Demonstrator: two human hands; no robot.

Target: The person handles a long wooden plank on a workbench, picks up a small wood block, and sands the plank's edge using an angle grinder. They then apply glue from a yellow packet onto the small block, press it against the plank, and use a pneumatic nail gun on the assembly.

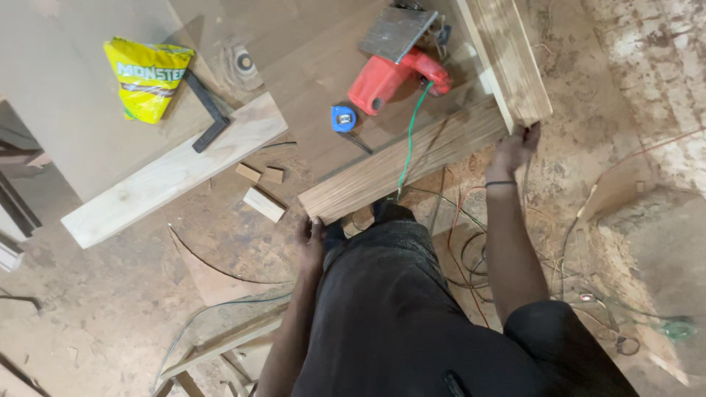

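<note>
Long plank (401,165) gripped at both ends: left hand (311,237) at 7 o'clock, right hand (517,145) at 2 o'clock; best kept level, clear of red saw (386,77).

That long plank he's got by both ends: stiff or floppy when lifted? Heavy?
The wood plank probably stays stiff: it looks thick and solid-grained. Likely heavy for its size, since the left hand and right hand grip opposite ends. It should not roll, having flat faces; the rough, dusty surface suggests little slipping.
</note>
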